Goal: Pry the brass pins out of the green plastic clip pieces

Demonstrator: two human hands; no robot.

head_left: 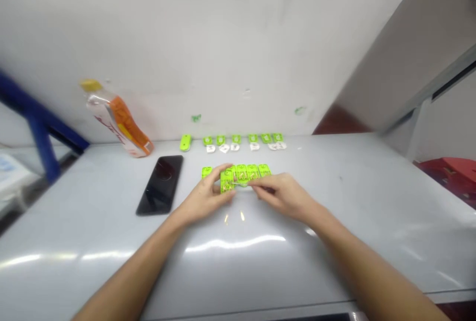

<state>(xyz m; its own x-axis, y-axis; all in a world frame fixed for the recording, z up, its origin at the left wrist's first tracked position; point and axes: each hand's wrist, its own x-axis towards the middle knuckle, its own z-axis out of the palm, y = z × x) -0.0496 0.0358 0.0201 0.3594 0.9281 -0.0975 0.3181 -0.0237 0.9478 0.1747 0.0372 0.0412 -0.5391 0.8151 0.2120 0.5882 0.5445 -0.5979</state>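
Pinching one green casing near one phone, the left grip faces the right grip, tight around one thin tool.

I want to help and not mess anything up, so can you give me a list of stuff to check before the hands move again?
1. Left hand has hold of a green case: ok.
2. Right hand has hold of the thin tool: ok.
3. Tool's tip touches the little bits inside that case: cannot tell, too small and blurry.
4. Every green case in the near row is in plain sight: not ok, the hands cover parts of the row.
5. Phone is out from under both hands: ok, it lies to their left.
6. Bottle has its yellow cap on: ok.
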